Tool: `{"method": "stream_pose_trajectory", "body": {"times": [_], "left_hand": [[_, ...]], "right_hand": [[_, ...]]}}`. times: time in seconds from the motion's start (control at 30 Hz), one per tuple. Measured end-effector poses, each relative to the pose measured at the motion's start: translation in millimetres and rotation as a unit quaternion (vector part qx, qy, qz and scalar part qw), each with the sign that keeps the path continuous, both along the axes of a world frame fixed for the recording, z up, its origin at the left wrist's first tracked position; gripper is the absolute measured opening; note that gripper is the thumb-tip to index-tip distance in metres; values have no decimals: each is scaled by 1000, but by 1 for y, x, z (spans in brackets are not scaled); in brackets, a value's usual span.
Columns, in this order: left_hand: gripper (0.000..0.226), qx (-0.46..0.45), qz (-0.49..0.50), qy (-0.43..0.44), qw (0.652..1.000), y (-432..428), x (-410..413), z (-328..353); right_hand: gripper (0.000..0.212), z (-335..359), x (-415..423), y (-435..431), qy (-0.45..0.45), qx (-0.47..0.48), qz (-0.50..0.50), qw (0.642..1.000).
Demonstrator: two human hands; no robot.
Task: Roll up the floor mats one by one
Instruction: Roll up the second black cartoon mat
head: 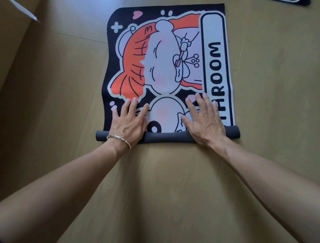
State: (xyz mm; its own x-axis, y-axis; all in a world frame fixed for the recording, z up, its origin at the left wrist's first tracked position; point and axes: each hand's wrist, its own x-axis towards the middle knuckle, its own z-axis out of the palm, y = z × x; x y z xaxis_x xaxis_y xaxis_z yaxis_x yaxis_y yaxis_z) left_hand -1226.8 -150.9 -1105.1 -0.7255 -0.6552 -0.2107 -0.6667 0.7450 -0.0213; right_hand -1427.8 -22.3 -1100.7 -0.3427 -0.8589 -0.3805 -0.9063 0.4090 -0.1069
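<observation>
A black bathroom mat with an orange and lilac cartoon print lies on the wooden floor, stretching away from me. Its near end is wound into a thin dark grey roll lying crosswise. My left hand, a silver bracelet on its wrist, presses flat on the left part of the roll, fingers straight and spread onto the print. My right hand presses flat on the right part in the same way. Both ends of the roll stick out beyond my hands.
Tan wooden floor surrounds the mat. The dark corner of another mat shows at the top right edge. A pale slanted edge crosses the top left corner.
</observation>
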Motion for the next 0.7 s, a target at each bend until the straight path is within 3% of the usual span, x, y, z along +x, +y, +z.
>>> {"method": "stream_pose_trajectory", "body": {"times": [0.23, 0.3, 0.4, 0.57, 0.63, 0.7], "left_hand": [[53, 1, 24, -117, 993, 9, -13, 13], [53, -10, 18, -124, 992, 10, -13, 14], [53, -12, 22, -127, 992, 11, -14, 14], [53, -20, 14, -164, 986, 12, -18, 19], [48, -28, -8, -143, 989, 12, -16, 25], [38, -25, -44, -56, 997, 17, -10, 31]], "right_hand": [[67, 4, 5, -2, 25, 30, 2, 999], [66, 11, 11, -2, 19, -23, 9, 1000], [50, 16, 27, 13, -10, -135, 45, 990], [29, 13, 43, 41, -18, -138, 103, 985], [31, 11, 40, 38, -2, -130, 118, 985], [29, 13, 39, 35, 9, -123, 126, 984]]}}
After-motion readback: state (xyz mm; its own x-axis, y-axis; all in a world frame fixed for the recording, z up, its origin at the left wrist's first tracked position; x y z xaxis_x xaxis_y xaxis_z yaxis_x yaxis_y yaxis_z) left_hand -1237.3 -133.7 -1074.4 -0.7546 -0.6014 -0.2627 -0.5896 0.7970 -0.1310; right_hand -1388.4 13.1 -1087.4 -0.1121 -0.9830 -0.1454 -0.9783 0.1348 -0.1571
